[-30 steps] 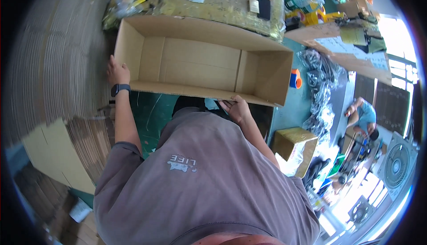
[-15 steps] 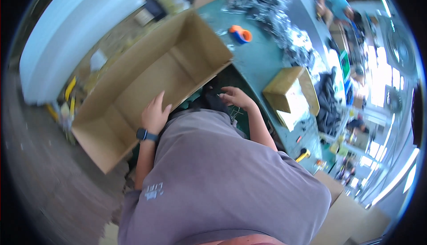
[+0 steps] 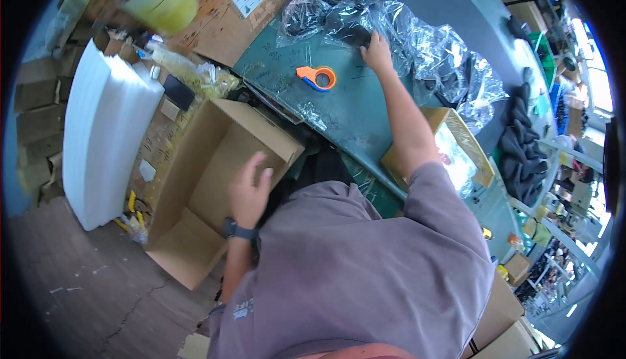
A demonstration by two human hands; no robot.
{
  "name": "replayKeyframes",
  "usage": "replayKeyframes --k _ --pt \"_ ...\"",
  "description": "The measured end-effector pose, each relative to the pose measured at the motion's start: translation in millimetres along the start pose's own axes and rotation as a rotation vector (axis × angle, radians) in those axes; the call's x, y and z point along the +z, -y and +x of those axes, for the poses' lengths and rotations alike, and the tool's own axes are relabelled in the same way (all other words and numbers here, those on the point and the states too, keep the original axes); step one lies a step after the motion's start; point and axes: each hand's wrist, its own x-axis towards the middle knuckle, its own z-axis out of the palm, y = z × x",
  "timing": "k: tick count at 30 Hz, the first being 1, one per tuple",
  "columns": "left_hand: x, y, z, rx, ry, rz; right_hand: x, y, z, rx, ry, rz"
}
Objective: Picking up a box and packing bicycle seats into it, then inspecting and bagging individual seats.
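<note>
My left hand (image 3: 250, 189), with a dark watch at the wrist, rests on the near rim of a long open cardboard box (image 3: 208, 163) that is empty inside. My right hand (image 3: 377, 51) is stretched far out over the green table (image 3: 365, 111) and lies on a heap of clear plastic bags (image 3: 417, 39) holding dark items; whether its fingers grip a bag I cannot tell. An orange tape dispenser (image 3: 316, 77) lies on the table between the box and the bags. My grey shirt fills the lower middle.
A stack of white foam sheets (image 3: 107, 137) stands left of the box. A smaller open carton (image 3: 456, 150) sits at the table's right edge. Dark items (image 3: 521, 137) are piled further right. Cardboard sheets and a yellow roll (image 3: 163, 0) lie at the top left.
The view has swung left. My right hand left the box's edge and reached out to the plastic bags. My left hand stays on the box, which now lies to my left.
</note>
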Motion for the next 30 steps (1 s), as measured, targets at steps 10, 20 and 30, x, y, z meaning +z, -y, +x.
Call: replayKeyframes --k 10,20,30 --pt "324 -52 203 -0.248 0.22 -0.525 -20 -26 -45 0.281 0.426 0.033" --pt "465 -44 145 -0.055 0.546 0.406 -87 -99 67 0.146 0.393 0.061" --pt "354 -24 108 -0.138 0.827 -0.123 -13 -189 83 0.767 0.489 0.708"
